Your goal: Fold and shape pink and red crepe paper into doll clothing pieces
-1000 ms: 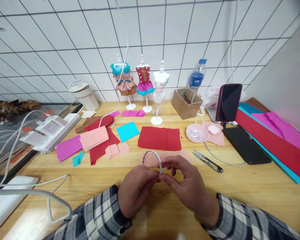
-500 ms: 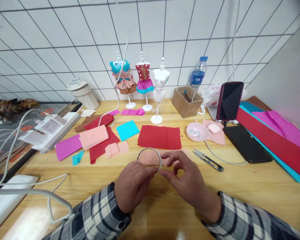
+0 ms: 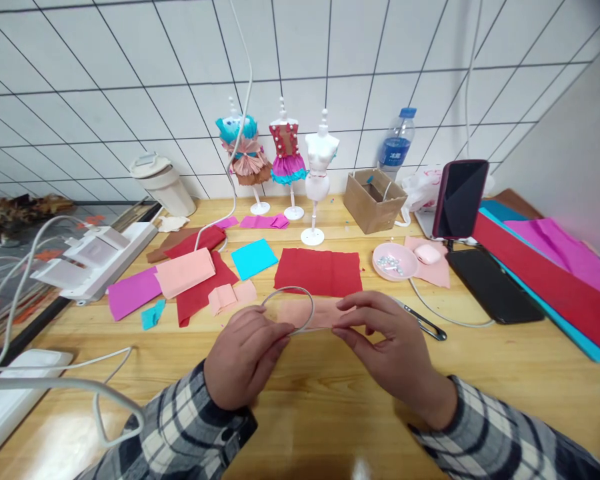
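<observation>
My left hand (image 3: 245, 353) pinches a thin roll of white tape (image 3: 287, 308), held as a ring above the wooden table (image 3: 505, 373). From the roll a strip of tape runs right to my right hand (image 3: 385, 340), whose fingertips are pinched on its end. Just behind both hands lies a pale pink strip of crepe paper (image 3: 307, 312). A red crepe sheet (image 3: 319, 271) lies behind that. Small black thread snips (image 3: 423, 322) rest just right of my right hand.
Three small dress mannequins (image 3: 285, 160) stand at the tiled wall, two of them dressed. Coloured paper pieces (image 3: 190, 277) lie at left, a pink dish of beads (image 3: 394, 261), a cardboard box (image 3: 374, 200), a bottle and two phones (image 3: 490, 280) at right. White power strips (image 3: 100, 257) and cables are far left.
The tape roll has moved left and tipped flatter with my left hand. My right hand has drawn to the right, pulling a strip of tape out from the roll.
</observation>
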`<state>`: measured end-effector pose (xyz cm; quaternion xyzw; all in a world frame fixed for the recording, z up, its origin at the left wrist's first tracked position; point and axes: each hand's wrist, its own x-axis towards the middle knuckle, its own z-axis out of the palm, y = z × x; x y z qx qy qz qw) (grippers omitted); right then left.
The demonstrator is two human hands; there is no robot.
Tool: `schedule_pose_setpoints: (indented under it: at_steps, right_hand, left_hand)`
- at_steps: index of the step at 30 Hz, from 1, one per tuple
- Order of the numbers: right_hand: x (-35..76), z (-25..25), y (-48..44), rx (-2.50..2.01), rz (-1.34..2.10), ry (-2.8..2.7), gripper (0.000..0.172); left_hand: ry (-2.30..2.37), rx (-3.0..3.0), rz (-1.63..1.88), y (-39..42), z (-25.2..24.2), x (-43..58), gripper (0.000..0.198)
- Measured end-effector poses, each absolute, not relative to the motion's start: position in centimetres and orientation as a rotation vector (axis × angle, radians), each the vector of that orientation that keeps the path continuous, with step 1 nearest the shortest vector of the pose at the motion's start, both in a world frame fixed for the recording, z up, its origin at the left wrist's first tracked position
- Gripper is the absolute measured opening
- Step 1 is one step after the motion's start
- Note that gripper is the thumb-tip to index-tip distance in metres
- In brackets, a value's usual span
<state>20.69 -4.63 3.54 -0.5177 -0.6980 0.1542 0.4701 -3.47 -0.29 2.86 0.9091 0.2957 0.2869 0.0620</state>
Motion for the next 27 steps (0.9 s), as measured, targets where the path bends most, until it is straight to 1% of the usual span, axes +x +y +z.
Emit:
schedule_pose_setpoints:
  at_steps: [6,9,11,13,17,27]
  right_hand:
    - [21.6,4.2,-3.9,-1.343,0.561,-1.567,0.008]
    - [21.5,4.0,-3.9,-1.338,0.561,-1.59,0.006]
    - [21.4,4.0,-4.1,-1.321,0.508,-1.623,0.006]
    - [21.2,4.1,-4.6,-1.268,0.382,-1.688,0.006]
    - [20.9,4.2,-5.7,-1.092,0.12,-1.849,0.014]
    - [20.5,4.0,-5.6,-1.014,0.023,-1.841,0.013]
  left_hand:
    - [1.116,2.743,0.842,0.3,4.2,-4.9,0.017]
    - [1.113,2.725,0.868,0.4,4.3,-5.0,0.016]
    - [1.092,2.681,0.882,0.6,4.2,-5.0,0.015]
    - [1.096,2.62,0.898,0.8,4.1,-5.1,0.015]
    - [1.197,2.521,0.956,0.9,4.1,-5.0,0.015]
    - [1.352,2.556,0.978,0.7,3.8,-4.7,0.022]
